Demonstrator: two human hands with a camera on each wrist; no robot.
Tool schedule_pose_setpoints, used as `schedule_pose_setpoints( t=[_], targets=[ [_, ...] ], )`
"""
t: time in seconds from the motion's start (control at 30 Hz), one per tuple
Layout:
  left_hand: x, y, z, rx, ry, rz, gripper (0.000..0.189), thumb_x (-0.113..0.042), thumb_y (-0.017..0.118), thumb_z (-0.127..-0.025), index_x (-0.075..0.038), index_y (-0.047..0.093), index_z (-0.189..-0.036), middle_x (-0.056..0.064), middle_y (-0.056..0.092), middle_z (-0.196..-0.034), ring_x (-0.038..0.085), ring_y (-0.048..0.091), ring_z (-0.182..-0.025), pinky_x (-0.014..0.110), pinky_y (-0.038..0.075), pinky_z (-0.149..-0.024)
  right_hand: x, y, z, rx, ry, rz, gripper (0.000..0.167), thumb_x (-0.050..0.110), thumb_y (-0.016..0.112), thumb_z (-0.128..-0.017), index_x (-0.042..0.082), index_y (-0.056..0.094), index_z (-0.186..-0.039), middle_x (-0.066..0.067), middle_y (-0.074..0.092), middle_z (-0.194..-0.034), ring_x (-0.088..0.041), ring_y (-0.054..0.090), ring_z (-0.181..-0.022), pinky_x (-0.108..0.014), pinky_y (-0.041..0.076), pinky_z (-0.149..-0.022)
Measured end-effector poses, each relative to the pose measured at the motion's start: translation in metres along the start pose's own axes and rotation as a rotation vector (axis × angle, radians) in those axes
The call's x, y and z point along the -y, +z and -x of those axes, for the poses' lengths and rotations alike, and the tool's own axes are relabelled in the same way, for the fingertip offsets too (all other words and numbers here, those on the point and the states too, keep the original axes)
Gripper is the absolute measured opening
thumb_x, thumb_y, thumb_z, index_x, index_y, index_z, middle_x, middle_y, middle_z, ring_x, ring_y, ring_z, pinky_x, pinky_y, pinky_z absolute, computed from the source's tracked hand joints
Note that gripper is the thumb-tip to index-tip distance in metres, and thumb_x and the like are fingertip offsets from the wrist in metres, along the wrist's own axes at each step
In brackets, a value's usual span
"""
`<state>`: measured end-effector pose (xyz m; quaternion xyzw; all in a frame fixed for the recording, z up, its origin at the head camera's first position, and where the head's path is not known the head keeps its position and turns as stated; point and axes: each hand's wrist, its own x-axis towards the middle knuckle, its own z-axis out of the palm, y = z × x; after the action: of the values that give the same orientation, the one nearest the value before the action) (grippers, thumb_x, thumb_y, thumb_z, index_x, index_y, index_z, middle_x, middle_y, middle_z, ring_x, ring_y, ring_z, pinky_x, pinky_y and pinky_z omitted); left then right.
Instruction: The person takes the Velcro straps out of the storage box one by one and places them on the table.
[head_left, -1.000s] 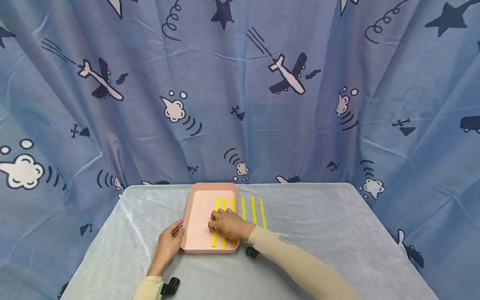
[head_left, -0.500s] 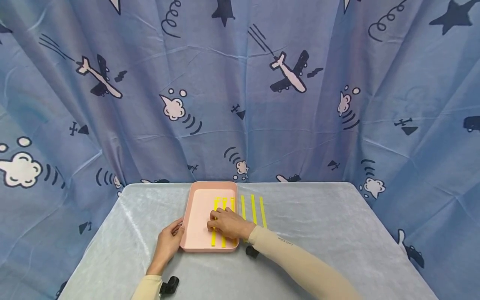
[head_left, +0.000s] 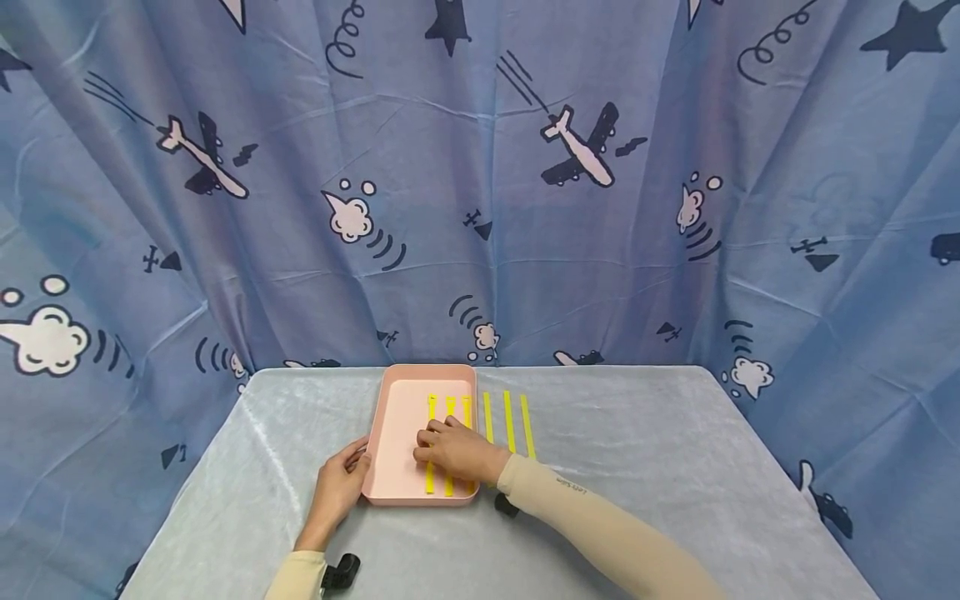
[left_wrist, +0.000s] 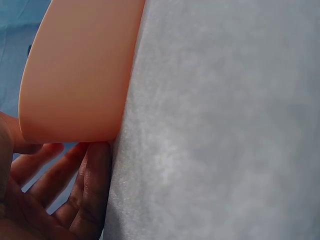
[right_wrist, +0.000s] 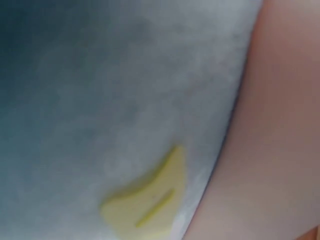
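Note:
A pink tray (head_left: 392, 433) lies on the table, with three yellow strips with widened heads side by side in its right half. My right hand (head_left: 457, 450) reaches over the tray's right rim, fingers curled down on the leftmost yellow strip (head_left: 430, 483); its fingertips are hidden from above. My left hand (head_left: 339, 487) touches the tray's left wall near the front corner. In the left wrist view, its fairly straight fingers (left_wrist: 95, 175) meet the outside of the wall.
Several yellow strips lie on the grey table cloth (head_left: 637, 467) right of the tray, among them a far-right strip (head_left: 527, 425). The right wrist view shows one blurred yellow end (right_wrist: 145, 205) with a slit. A blue patterned curtain (head_left: 480, 183) hangs behind the table.
The head of the leftmost strip in the tray has shifted slightly left, so the strip stands straighter. My right fingers have moved a little with it. My left hand has stayed put.

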<state>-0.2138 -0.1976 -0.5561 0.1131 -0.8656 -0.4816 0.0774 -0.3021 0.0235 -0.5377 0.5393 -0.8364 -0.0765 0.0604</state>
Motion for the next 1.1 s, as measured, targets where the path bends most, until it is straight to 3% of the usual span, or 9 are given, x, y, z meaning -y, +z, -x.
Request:
schedule_pose_setpoints(
  t=[0.23,0.4,0.63,0.87,1.1],
  targets=[
    [0.0,0.001,-0.001,-0.02,0.016,-0.004,0.036,-0.016,0.057,-0.098,-0.007,0.062,-0.134,0.018,0.071,-0.117,0.025,0.069,-0.101,0.029,0.056,-0.078,0.002,-0.003,0.0,-0.056,-0.048,0.107,0.012,0.025,0.051,-0.102,0.032,0.06,-0.106,0.009,0.054,-0.11,-0.011,0.048,-0.107,-0.027,0.036,-0.084],
    [0.0,0.001,0.0,-0.002,0.011,-0.005,0.037,-0.016,0.057,-0.099,-0.007,0.061,-0.135,0.019,0.07,-0.118,0.025,0.069,-0.102,0.028,0.054,-0.078,-0.001,-0.006,0.0,-0.119,-0.032,0.139,0.012,0.026,0.052,-0.101,0.033,0.061,-0.106,0.009,0.054,-0.109,-0.011,0.049,-0.106,-0.027,0.038,-0.084],
    [-0.001,0.0,0.001,0.003,0.003,0.002,0.038,-0.016,0.057,-0.099,-0.006,0.06,-0.135,0.019,0.07,-0.118,0.026,0.069,-0.102,0.027,0.055,-0.077,-0.005,-0.021,0.006,-0.186,0.023,0.116,0.02,0.019,0.053,-0.1,0.032,0.062,-0.112,0.008,0.056,-0.114,-0.013,0.05,-0.11,-0.03,0.039,-0.088],
    [-0.001,-0.002,-0.001,0.02,0.006,0.005,0.039,-0.018,0.055,-0.1,-0.007,0.058,-0.137,0.019,0.069,-0.121,0.027,0.068,-0.106,0.03,0.055,-0.081,-0.01,-0.036,0.013,-0.287,0.063,0.097,0.023,0.009,0.058,-0.097,0.03,0.06,-0.108,0.006,0.056,-0.111,-0.014,0.051,-0.106,-0.03,0.039,-0.088],
    [-0.001,-0.003,0.0,0.018,0.009,-0.004,0.038,-0.017,0.056,-0.1,-0.007,0.059,-0.136,0.019,0.07,-0.119,0.027,0.068,-0.103,0.026,0.054,-0.077,-0.017,-0.046,0.021,-0.363,0.116,0.052,0.031,0.004,0.065,-0.091,0.029,0.066,-0.108,0.006,0.059,-0.109,-0.014,0.054,-0.104,-0.03,0.042,-0.088]
  ],
)
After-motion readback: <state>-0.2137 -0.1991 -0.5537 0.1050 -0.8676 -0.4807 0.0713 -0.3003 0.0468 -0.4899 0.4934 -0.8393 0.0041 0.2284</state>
